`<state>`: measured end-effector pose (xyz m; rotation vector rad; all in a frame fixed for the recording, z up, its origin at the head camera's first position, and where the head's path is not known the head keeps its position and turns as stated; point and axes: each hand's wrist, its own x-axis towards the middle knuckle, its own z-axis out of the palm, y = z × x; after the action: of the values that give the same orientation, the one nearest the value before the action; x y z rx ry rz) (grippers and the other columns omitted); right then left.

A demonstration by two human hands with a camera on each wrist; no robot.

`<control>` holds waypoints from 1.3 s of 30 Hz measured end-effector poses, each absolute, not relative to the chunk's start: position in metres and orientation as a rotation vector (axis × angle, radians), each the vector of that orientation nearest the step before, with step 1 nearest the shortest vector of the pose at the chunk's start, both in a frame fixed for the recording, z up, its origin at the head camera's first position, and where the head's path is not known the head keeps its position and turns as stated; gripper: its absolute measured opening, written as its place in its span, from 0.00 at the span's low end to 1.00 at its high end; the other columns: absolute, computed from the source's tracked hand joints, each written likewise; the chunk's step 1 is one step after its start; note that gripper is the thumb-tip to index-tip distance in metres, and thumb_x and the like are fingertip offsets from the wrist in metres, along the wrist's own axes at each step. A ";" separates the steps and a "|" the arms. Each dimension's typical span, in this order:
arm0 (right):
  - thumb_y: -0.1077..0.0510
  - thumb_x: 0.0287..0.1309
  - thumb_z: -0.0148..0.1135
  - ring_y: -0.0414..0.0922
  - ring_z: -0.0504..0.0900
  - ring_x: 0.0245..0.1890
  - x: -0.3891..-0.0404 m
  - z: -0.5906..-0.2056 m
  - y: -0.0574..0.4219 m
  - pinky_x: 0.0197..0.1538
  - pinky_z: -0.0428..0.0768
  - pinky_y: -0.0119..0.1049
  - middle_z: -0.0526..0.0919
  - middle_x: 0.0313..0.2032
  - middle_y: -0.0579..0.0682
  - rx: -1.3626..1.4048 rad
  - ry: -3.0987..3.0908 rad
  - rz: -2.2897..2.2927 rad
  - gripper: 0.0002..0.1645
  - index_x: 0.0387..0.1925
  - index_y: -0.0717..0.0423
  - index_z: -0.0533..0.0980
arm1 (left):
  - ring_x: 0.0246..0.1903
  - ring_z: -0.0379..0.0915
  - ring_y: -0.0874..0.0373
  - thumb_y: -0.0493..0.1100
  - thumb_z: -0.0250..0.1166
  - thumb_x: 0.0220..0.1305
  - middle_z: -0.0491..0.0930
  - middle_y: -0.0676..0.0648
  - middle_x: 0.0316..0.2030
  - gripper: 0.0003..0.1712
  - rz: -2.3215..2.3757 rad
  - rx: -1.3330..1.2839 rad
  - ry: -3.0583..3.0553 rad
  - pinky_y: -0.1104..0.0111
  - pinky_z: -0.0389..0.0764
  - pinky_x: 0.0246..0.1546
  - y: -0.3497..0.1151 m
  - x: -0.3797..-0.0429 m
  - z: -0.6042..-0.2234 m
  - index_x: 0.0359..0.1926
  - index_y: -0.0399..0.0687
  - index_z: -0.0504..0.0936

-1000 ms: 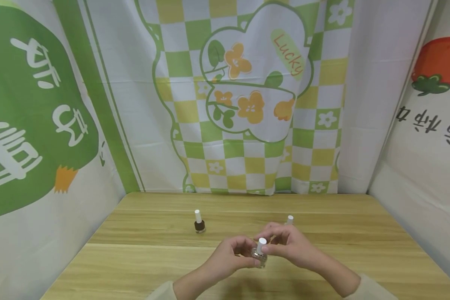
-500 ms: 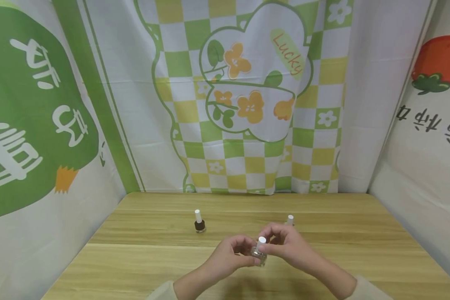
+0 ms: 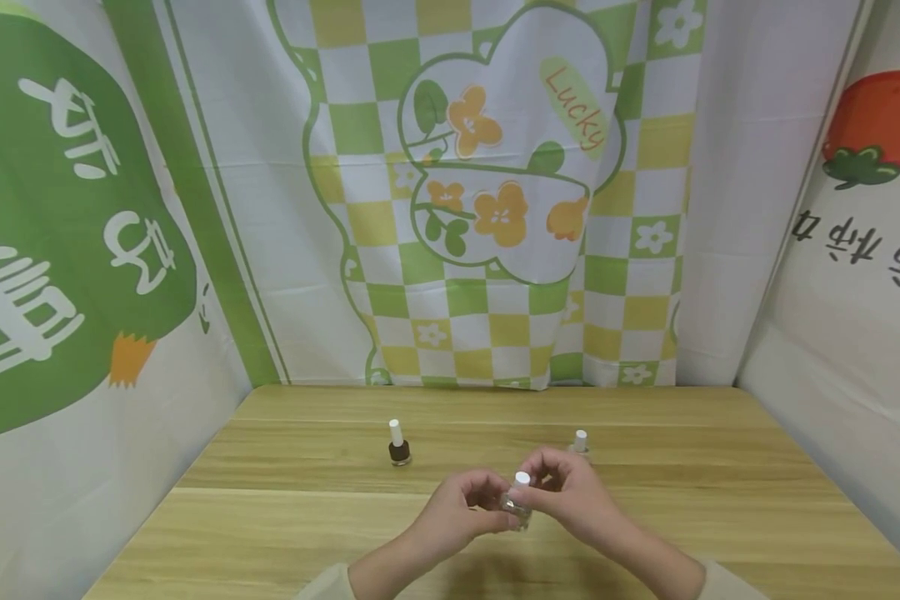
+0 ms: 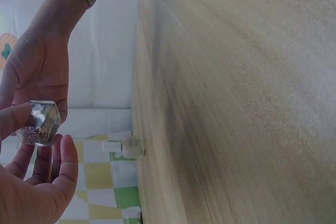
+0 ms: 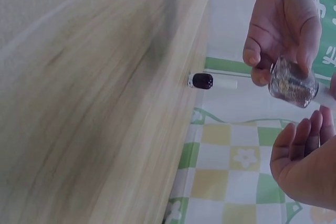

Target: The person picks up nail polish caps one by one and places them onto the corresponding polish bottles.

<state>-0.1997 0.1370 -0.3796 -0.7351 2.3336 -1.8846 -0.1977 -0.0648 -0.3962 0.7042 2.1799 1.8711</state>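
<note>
Between both hands, above the table, is a clear nail polish bottle (image 3: 522, 518) with a white cap (image 3: 522, 479). Its glass holds glittery bits, plain in the left wrist view on the bottle (image 4: 41, 124) and in the right wrist view. My left hand (image 3: 457, 512) pinches the glass body between thumb and fingers. With thumb and fingers, my right hand (image 3: 570, 487) grips the white cap from the other side. The bottle stands nearly upright, cap on top. Part of its body is hidden behind the left fingers.
A dark nail polish bottle (image 3: 399, 451) with a white cap stands on the wooden table (image 3: 307, 500), left of the hands. Behind the right hand stands another white-capped bottle (image 3: 581, 442), clear in the left wrist view. Printed cloth (image 3: 457, 308) hangs behind the table.
My right hand has shifted slightly left and turned at the cap, its forearm swinging left. The held bottle has moved very little; my left hand stays nearly still.
</note>
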 end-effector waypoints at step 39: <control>0.65 0.64 0.59 0.45 0.77 0.40 -0.202 -0.381 0.147 0.43 0.79 0.39 0.81 0.42 0.57 -1.083 2.204 -1.858 0.11 0.46 0.64 0.79 | 0.38 0.75 0.54 0.37 0.71 0.56 0.81 0.48 0.38 0.12 1.860 0.718 2.118 0.68 0.79 0.40 -0.070 -0.198 -0.395 0.42 0.40 0.82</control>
<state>-0.2023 0.1468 -0.3811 -1.0830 2.2037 -1.8584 -0.1979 -0.0703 -0.3951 0.7179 2.1182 1.8604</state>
